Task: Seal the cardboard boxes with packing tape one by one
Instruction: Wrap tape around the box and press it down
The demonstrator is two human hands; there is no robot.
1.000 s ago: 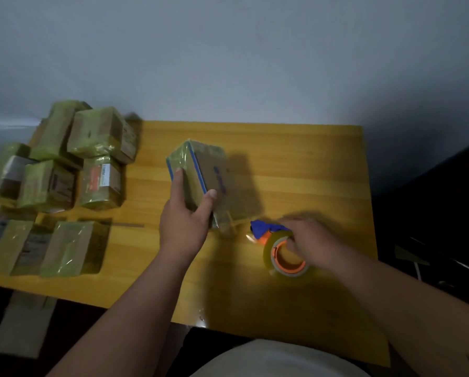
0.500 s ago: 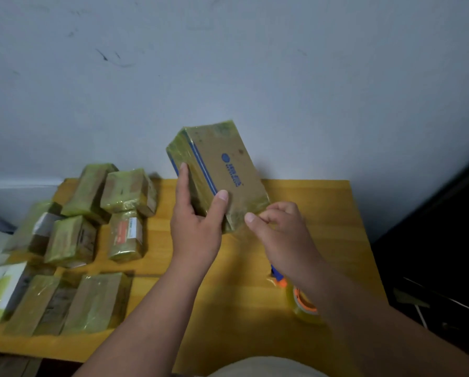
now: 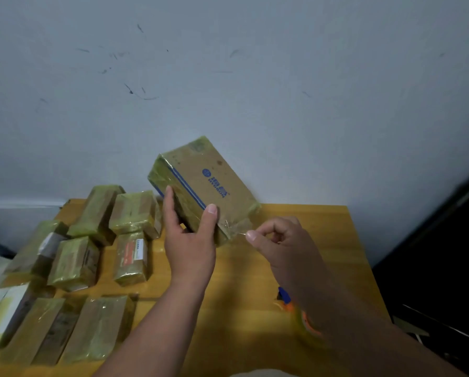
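Note:
A brown cardboard box [image 3: 200, 183] with a blue stripe and blue logo, partly wrapped in clear tape, is held tilted in the air above the wooden table [image 3: 255, 308]. My left hand [image 3: 191, 240] grips its lower end, thumb on the front face and fingers on the side. Just right of the box's lower corner, my right hand [image 3: 282, 240] pinches a loose flap of clear tape [image 3: 234, 227] hanging off that corner. The tape dispenser [image 3: 298, 314], orange and blue with a clear roll, lies on the table under my right forearm, partly hidden.
Several tape-wrapped boxes [image 3: 75, 257] are piled on the table's left side, from the back edge to the front. A grey wall [image 3: 228, 91] rises behind the table. Dark furniture [image 3: 445, 268] stands to the right of the table.
My left hand lifted the box off the table. My right hand let go of the tape dispenser, came up to the box's lower corner and now pinches the loose tape end.

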